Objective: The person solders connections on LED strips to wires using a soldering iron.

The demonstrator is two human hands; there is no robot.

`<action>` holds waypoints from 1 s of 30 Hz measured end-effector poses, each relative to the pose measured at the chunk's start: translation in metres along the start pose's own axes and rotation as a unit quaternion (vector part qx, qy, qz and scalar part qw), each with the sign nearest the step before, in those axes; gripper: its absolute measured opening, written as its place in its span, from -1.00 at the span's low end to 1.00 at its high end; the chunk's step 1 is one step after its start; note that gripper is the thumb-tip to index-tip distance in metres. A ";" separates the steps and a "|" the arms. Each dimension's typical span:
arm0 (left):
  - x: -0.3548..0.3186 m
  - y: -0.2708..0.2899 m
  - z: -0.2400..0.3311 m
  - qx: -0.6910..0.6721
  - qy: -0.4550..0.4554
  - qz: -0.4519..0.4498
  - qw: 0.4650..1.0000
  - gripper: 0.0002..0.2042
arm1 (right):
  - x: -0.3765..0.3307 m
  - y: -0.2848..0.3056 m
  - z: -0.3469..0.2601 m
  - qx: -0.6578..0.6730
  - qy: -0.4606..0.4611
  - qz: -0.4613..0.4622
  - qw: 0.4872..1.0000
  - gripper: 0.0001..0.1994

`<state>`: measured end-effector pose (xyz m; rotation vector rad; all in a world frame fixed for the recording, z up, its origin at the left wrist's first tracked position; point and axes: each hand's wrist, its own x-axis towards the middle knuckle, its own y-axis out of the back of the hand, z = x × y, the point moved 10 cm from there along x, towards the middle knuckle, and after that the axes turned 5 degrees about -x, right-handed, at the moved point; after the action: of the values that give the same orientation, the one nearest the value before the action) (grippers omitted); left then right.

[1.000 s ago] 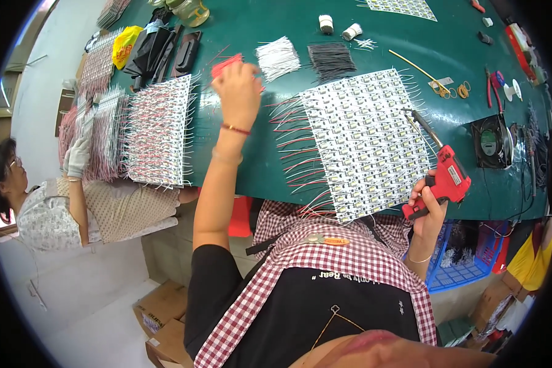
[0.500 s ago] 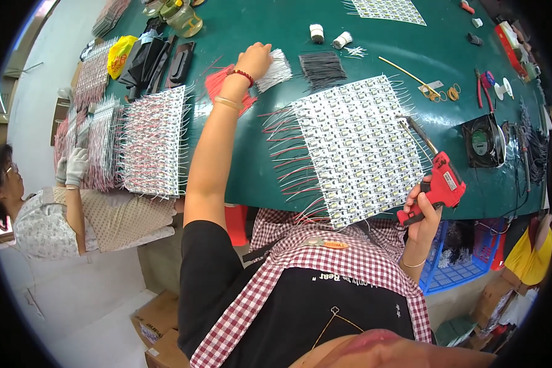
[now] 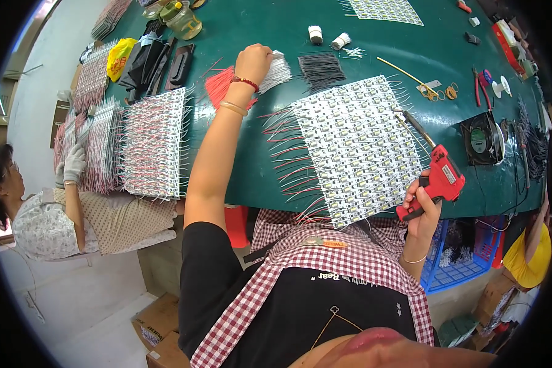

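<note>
Gripping soldering gun [image 3: 443, 176] — jar [image 3: 181, 19] (yellowish liquid [image 3: 190, 29] inside).

Left of the LED panel [image 3: 363, 150], the left hand [image 3: 253, 63] is hiding its fingertips and some white wires [image 3: 280, 69]; beyond the panel, another sheet [image 3: 386, 10] is running out of view.

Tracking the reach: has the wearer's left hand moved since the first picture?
Yes. Against the black wires, the left hand has moved right and up the picture, to the white wires.
</note>
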<state>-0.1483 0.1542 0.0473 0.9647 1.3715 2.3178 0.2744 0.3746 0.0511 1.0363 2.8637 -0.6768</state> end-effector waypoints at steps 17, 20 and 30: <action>-0.078 0.029 0.076 -0.609 0.114 -0.016 0.785 -0.84 | 0.000 -0.006 -0.006 0.008 -0.001 -0.018 1.000 -0.60; -0.134 0.018 0.074 -0.674 0.158 0.024 0.721 -0.84 | 0.002 -0.021 -0.019 -0.006 0.017 -0.036 0.999 -0.59; -0.173 0.030 0.094 -0.640 0.172 -0.031 0.749 -0.82 | 0.002 -0.068 -0.017 -0.017 0.001 -0.094 0.995 -0.58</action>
<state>0.0451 0.1080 0.0338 0.0210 -0.3337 2.5905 0.2331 0.3362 0.0930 0.7709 2.9890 -0.6346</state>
